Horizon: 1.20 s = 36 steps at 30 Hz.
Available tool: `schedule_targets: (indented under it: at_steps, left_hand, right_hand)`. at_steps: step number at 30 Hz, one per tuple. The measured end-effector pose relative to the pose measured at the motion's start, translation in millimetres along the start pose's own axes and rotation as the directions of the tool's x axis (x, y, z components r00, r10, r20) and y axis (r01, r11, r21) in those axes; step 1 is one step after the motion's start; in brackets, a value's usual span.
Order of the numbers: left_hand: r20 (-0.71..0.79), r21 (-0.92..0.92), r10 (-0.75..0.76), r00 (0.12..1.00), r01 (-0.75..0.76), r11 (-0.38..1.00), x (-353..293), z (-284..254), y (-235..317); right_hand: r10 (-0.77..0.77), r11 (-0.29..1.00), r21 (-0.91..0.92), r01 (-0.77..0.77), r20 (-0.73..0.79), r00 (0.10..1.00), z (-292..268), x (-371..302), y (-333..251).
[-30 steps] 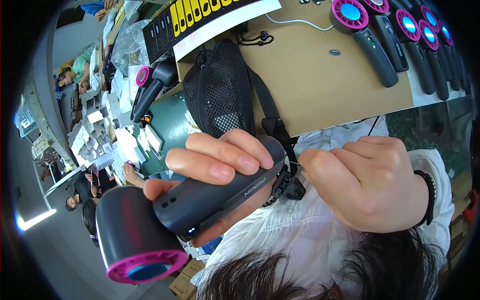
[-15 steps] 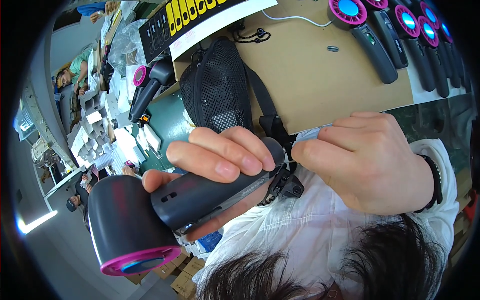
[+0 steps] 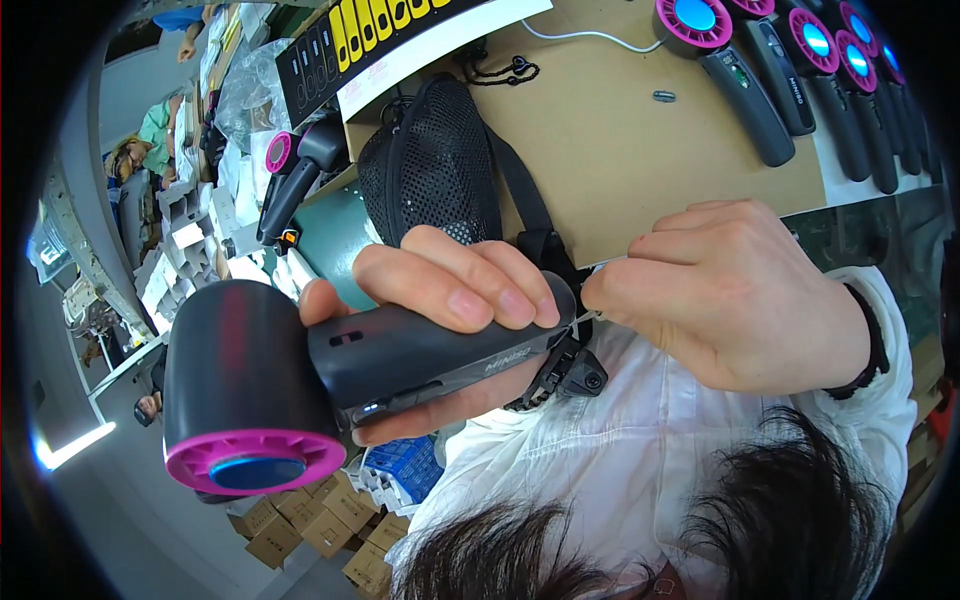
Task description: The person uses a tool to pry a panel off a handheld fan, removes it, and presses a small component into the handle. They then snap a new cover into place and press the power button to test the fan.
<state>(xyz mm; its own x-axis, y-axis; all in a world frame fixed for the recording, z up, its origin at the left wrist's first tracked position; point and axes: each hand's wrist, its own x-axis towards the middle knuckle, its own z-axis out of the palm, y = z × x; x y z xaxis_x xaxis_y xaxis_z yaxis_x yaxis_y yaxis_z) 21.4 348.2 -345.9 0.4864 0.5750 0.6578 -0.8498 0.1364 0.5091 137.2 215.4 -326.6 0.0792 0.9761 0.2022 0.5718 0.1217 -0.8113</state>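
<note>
My left hand (image 3: 450, 285) is wrapped round the dark grey handle of a handheld fan (image 3: 235, 370). The fan's barrel-shaped head points left, and its pink ring with a blue centre faces downward in the picture. A small light glows on the handle's side. At the handle's far end, my right hand (image 3: 735, 300) is closed in a pinch. A thin pale strand shows between its fingertips and the handle; what exactly it grips is hidden. Just behind my left hand lies a black mesh bag (image 3: 425, 165) with a strap.
Several similar fans (image 3: 750, 105) lie at the far right on a brown cardboard sheet (image 3: 620, 130), with a white cable and a small metal piece (image 3: 664, 96). Another fan (image 3: 300, 180) rests at left on the green table (image 3: 335, 225). Cartons (image 3: 325, 520) stand below. Other people sit at far left.
The fan has tilted in my left hand, its head rising slightly and its ringed face turning more into view. My right hand has shifted a little up, still at the handle's end.
</note>
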Motion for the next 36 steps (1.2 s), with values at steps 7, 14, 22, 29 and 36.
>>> schedule_targets:
  at_steps: [7, 14, 22, 29, 36]
  left_hand:
    - [-0.025, -0.037, -0.041, 0.999, 0.04, 0.998, 0.0, 2.9, -3.6]
    - [-0.044, -0.083, -0.089, 0.995, 0.085, 0.993, -1.2, 2.7, -5.8]
    - [-0.059, -0.027, -0.062, 0.996, 0.061, 0.998, -1.2, 4.2, -4.4]
    - [0.046, 0.022, 0.0, 0.999, -0.001, 1.0, -2.6, 0.9, -9.1]
    - [0.057, 0.012, -0.025, 0.998, 0.025, 1.0, -3.9, -1.2, -5.4]
  right_hand:
    - [-0.012, 0.998, 0.069, 0.012, 0.007, 1.0, 2.0, 0.4, 4.9]
    - [0.071, 0.995, 0.066, -0.078, 0.102, 0.992, -3.8, -1.2, 1.5]
    - [0.032, 0.987, -0.158, -0.044, -0.078, 0.996, 1.2, -8.0, -12.3]
    - [-0.045, 0.918, -0.394, -0.044, -0.216, 0.975, 8.7, -10.8, -17.3]
    - [-0.04, 0.987, -0.162, 0.02, -0.122, 0.992, 5.9, -8.5, -0.8]
